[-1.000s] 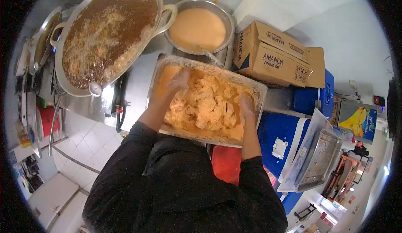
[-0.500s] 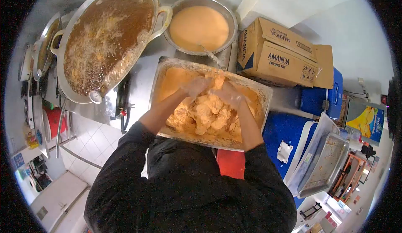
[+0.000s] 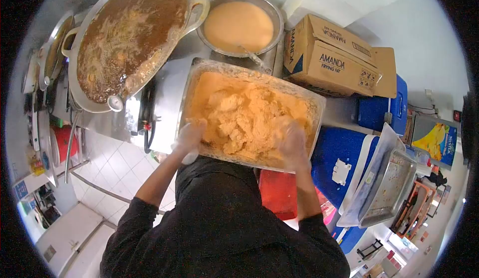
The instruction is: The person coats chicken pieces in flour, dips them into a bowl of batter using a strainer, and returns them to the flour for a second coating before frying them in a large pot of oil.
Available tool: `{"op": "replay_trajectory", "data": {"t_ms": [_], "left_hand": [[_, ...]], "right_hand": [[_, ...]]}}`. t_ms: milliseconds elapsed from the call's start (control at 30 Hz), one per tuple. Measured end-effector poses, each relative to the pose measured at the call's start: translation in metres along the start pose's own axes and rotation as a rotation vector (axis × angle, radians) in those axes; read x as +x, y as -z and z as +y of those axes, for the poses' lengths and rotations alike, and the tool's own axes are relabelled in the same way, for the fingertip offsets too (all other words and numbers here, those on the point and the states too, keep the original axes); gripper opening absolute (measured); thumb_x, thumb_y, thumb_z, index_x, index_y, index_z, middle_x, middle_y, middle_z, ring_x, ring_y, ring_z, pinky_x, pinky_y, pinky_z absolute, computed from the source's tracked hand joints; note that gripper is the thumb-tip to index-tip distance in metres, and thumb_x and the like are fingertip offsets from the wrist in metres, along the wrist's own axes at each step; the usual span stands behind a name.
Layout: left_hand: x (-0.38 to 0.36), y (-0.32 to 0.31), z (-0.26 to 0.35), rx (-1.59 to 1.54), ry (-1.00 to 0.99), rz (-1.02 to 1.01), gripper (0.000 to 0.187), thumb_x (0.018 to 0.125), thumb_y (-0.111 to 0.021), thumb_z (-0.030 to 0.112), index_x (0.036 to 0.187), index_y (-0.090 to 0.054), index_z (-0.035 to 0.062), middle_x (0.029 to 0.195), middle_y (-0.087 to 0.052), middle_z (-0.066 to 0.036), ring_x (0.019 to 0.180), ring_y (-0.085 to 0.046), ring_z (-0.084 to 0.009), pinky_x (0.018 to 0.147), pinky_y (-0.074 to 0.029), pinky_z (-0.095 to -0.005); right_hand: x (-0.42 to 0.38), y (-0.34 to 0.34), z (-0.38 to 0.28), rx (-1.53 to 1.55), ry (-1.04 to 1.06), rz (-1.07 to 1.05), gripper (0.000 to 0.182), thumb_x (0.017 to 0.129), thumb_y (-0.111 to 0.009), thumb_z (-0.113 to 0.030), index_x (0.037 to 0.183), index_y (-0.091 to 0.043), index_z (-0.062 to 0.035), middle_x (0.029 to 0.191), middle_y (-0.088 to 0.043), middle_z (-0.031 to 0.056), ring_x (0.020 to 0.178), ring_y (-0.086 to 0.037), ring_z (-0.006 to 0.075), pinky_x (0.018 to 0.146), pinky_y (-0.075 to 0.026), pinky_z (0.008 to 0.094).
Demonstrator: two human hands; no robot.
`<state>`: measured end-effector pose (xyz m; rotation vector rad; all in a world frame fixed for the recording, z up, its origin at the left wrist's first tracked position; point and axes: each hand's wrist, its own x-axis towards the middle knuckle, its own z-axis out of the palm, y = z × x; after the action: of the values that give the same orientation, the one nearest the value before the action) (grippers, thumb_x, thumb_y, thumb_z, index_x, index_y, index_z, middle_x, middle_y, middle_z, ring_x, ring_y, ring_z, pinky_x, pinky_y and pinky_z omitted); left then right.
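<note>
A metal tray [image 3: 319, 109] holds orange-tinted flour and a heap of coated, shaggy pieces [image 3: 244, 118], whose kind I cannot make out under the coating. My left hand [image 3: 189, 138], in a clear plastic glove, is closed over the tray's left front corner, fingers on the inner side of the rim. At the right end of the heap is my right hand [image 3: 293, 145], also gloved. It is low inside the tray against the flour, and motion smears its fingers.
A wide pan of bubbling oil [image 3: 132, 38] with a thermometer [image 3: 116, 103] is at upper left. Behind the tray stands a bowl of pale orange liquid [image 3: 239, 27] with a utensil handle. A carton [image 3: 329, 61], blue coolers [image 3: 339, 153] and a stained metal tray [image 3: 389, 188] are on the right.
Both hands have come down from the back of the heap and moved apart, left to the corner, right to the right side. The piece held up between them is back in the heap.
</note>
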<state>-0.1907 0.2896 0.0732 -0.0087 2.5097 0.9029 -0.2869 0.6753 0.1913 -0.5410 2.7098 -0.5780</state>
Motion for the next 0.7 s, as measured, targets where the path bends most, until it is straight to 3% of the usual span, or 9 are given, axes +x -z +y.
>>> {"op": "replay_trajectory", "data": {"t_ms": [67,133,200,267,400,500,533,667,700], "left_hand": [[0.012,-0.001,-0.002,-0.33,0.209,0.006,0.066,0.105,-0.038,0.05,0.148,-0.048,0.0009,0.151,-0.049,-0.024,0.142,-0.044,-0.0378,0.123,-0.025,-0.0457],[0.042,0.0,0.024,-0.6,0.497,0.042,0.074,0.106,-0.026,0.057,0.154,-0.04,0.0028,0.158,-0.041,-0.02,0.146,-0.039,-0.0369,0.123,-0.024,-0.0463],[0.069,0.017,0.051,-0.606,0.677,0.015,0.081,0.105,-0.016,0.062,0.158,-0.035,0.0043,0.163,-0.036,-0.018,0.149,-0.036,-0.0363,0.123,-0.023,-0.047],[0.099,0.03,0.07,-0.522,0.732,-0.007,0.084,0.104,-0.013,0.065,0.158,-0.035,0.0044,0.164,-0.035,-0.017,0.15,-0.034,-0.0359,0.123,-0.022,-0.0479],[0.152,0.021,0.104,-0.459,0.715,0.005,0.082,0.104,-0.019,0.064,0.155,-0.039,0.0026,0.162,-0.037,-0.019,0.15,-0.035,-0.0349,0.121,-0.025,-0.0497],[0.157,0.011,0.11,-0.692,0.649,0.021,0.079,0.106,-0.024,0.061,0.153,-0.042,0.0003,0.161,-0.039,-0.021,0.149,-0.037,-0.035,0.12,-0.027,-0.0508],[0.159,0.011,0.11,-0.81,0.609,0.029,0.078,0.106,-0.025,0.06,0.152,-0.043,-0.0006,0.16,-0.04,-0.022,0.149,-0.037,-0.0351,0.119,-0.028,-0.0511],[0.118,0.061,0.118,-0.479,0.219,-0.286,0.074,0.104,-0.044,0.057,0.157,-0.038,0.0045,0.161,-0.039,-0.018,0.15,-0.034,-0.0307,0.123,-0.026,-0.0435],[0.109,0.068,0.118,-0.504,0.204,-0.296,0.073,0.105,-0.044,0.056,0.156,-0.038,0.0035,0.161,-0.039,-0.018,0.149,-0.035,-0.0306,0.123,-0.026,-0.0431]], "right_hand": [[0.058,0.004,0.018,0.405,-0.364,-0.222,0.043,0.101,-0.056,-0.036,0.135,-0.054,-0.0104,0.153,-0.045,0.0147,0.138,-0.045,0.033,0.118,-0.036,0.0458],[0.106,-0.045,0.063,0.583,-0.47,-0.299,0.065,0.1,-0.057,-0.045,0.153,-0.037,-0.0129,0.162,-0.032,0.0158,0.146,-0.037,0.0336,0.116,-0.039,0.0446],[0.127,-0.041,0.053,0.696,-0.558,-0.419,0.08,0.101,-0.056,-0.051,0.163,-0.021,-0.0156,0.169,-0.021,0.0152,0.152,-0.029,0.0331,0.118,-0.037,0.0441],[0.146,0.003,-0.02,0.748,-0.627,-0.588,0.087,0.102,-0.052,-0.055,0.166,-0.007,-0.0186,0.172,-0.01,0.0129,0.156,-0.019,0.0314,0.122,-0.032,0.0443],[0.179,-0.083,0.024,0.729,-0.329,-0.774,0.089,0.097,-0.056,-0.061,0.164,-0.021,-0.013,0.169,-0.02,0.0163,0.155,-0.022,0.0322,0.123,-0.03,0.0469],[0.161,-0.05,-0.024,0.786,-0.231,-0.777,0.092,0.09,-0.066,-0.062,0.157,-0.036,-0.0064,0.162,-0.033,0.0224,0.15,-0.031,0.036,0.122,-0.031,0.049],[0.156,-0.033,-0.037,0.695,-0.232,-0.711,0.09,0.089,-0.067,-0.062,0.154,-0.042,-0.005,0.159,-0.038,0.023,0.148,-0.036,0.0364,0.12,-0.034,0.0474],[0.132,-0.004,-0.066,-0.144,-0.185,-0.675,0.086,0.084,-0.073,-0.06,0.144,-0.054,-0.0013,0.146,-0.055,0.0236,0.137,-0.049,0.0383,0.112,-0.042,0.0441],[0.113,-0.005,-0.057,-0.157,-0.088,-0.459,0.085,0.083,-0.073,-0.059,0.143,-0.054,-0.0008,0.143,-0.057,0.0238,0.135,-0.05,0.0393,0.111,-0.042,0.0439]]}}
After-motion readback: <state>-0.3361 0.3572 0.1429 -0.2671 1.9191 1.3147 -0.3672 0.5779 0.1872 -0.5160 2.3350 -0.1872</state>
